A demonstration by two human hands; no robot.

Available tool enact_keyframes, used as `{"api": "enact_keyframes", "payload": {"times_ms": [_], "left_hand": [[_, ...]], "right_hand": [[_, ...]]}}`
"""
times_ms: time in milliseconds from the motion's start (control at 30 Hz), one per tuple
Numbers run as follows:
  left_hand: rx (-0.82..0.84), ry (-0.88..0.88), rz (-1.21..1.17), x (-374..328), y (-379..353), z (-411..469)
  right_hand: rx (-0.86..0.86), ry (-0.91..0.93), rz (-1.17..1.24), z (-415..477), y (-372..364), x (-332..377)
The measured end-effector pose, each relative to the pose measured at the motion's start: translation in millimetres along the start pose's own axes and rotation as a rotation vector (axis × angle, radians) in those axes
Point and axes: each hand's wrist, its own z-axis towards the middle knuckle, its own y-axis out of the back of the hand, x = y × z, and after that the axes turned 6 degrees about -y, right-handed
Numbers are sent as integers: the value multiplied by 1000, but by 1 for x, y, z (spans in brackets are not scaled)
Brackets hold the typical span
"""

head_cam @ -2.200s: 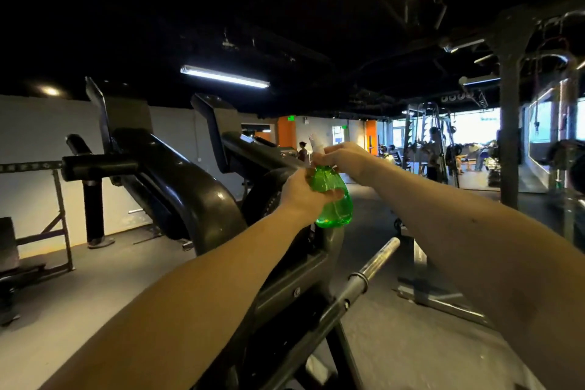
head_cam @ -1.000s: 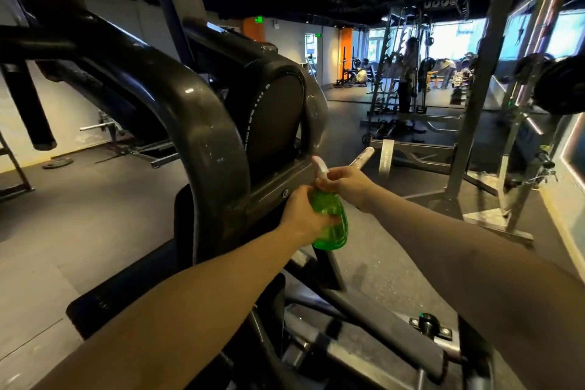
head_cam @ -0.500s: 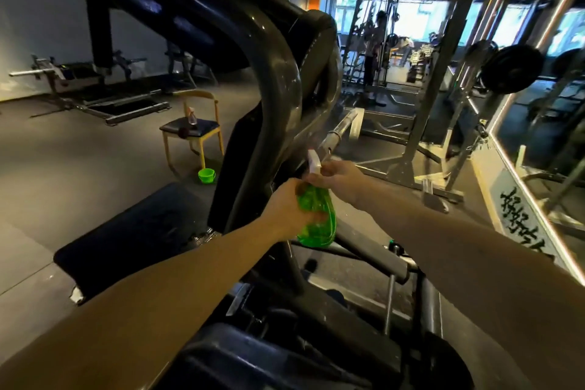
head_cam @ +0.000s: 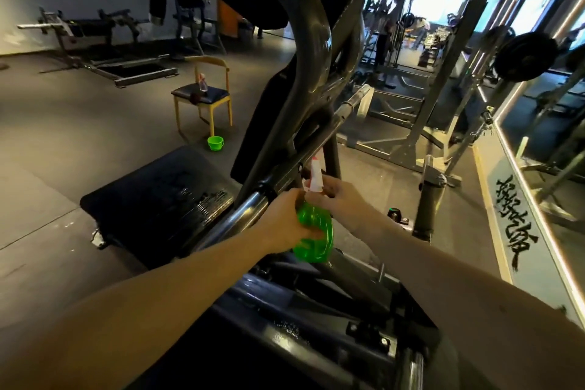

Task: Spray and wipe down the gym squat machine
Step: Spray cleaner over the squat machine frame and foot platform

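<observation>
Two hands share the green spray bottle (head_cam: 313,237), held close against the squat machine (head_cam: 311,41). The left hand (head_cam: 281,222) curls round its belly, and the right hand (head_cam: 340,199) pinches the white trigger head (head_cam: 316,176). It looks like thin plastic, probably light and squashy, so the neck is likely the firmest hold. The slanted bar (head_cam: 345,108) crowds the nozzle. A chair (head_cam: 202,95) and a small green bucket (head_cam: 215,142) stand far left.

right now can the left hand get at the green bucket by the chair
Probably not: the left hand grips the bottle, and the bucket sits on the floor past the black footplate, beside the chair, seemingly out of reach.
</observation>
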Motion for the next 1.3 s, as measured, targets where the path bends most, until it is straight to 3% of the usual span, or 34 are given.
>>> {"api": "enact_keyframes", "payload": {"times_ms": [133,367,533,767,1100,1300], "left_hand": [[-54,30,54,14,-13,-46],[-81,144,30,7,-37,-141],[-112,275,19,5,-46,-215],[-198,376,22,16,-54,-301],[-153,369,-31,53,-38,-366],[39,355,-153,91,-30,-379]], "right_hand": [[67,49,-24,-31,-20,-12],[207,-26,62,-82,-65,-47],[353,-61,-13,-117,-100,-58],[419,11,-132,-158,-163,-64],[271,32,-242,-199,-233,-71],[51,-28,-327,-235,-271,-83]]}}
